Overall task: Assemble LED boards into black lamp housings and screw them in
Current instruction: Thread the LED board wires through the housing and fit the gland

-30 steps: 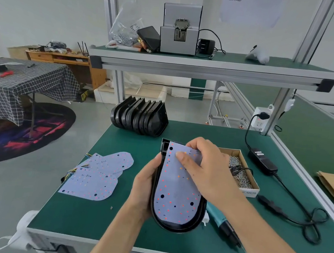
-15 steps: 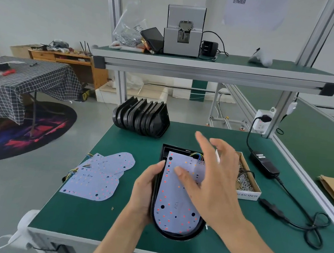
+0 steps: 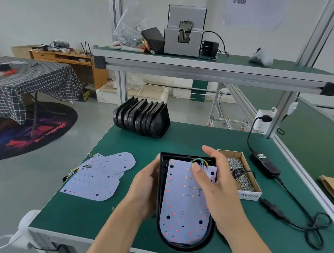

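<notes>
The cardboard box (image 3: 239,172) at your right reads "BALANCER" on its near side, the start of the wording hidden behind your wrist; it holds a heap of small silver screws (image 3: 237,176), with a black cable trailing over them. The LED board (image 3: 183,202) is printed "12V" near its rounded end. It is pale, dotted with red and orange LEDs, and lies inside the black lamp housing (image 3: 160,187) on the green bench (image 3: 181,136) just before you, coloured wires curling from its square far edge. Your left hand (image 3: 144,188) grips the housing's left wall. Your right hand (image 3: 216,185) lies on the right side, thumb pressing the board by the wires, fingers curled over the housing's far right corner. Spare boards (image 3: 96,177) lie to the left; stacked housings (image 3: 142,116) stand behind.
</notes>
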Demonstrator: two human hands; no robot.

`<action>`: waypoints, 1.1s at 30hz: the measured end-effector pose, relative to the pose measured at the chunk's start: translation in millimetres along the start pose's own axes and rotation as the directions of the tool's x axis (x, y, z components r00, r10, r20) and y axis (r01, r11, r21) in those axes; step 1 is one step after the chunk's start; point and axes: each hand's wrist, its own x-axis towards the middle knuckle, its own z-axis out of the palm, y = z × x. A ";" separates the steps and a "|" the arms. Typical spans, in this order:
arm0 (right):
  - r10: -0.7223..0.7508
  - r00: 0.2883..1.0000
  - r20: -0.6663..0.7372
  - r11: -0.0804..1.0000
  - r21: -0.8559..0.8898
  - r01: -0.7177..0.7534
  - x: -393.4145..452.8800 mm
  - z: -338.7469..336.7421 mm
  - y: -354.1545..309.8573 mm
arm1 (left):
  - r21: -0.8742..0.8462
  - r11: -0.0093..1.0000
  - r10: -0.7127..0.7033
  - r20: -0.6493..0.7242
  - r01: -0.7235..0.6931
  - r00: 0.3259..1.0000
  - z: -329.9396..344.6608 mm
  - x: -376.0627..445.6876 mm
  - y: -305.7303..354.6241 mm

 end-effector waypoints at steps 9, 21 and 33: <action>-0.042 0.998 0.049 0.997 0.060 0.039 -4.1 -7.1 8.1 | 0.120 0.986 0.107 0.103 -0.119 0.989 -3.6 0.4 8.6; -0.091 0.996 -0.007 0.994 0.062 0.092 -8.7 -4.5 8.1 | 0.271 0.932 0.261 -0.045 -0.240 0.964 5.7 -1.4 -8.3; -0.098 0.993 -0.062 0.995 -0.010 0.098 -8.7 -13.6 6.3 | 0.423 0.872 0.274 -0.005 -0.246 0.962 2.7 2.0 -18.5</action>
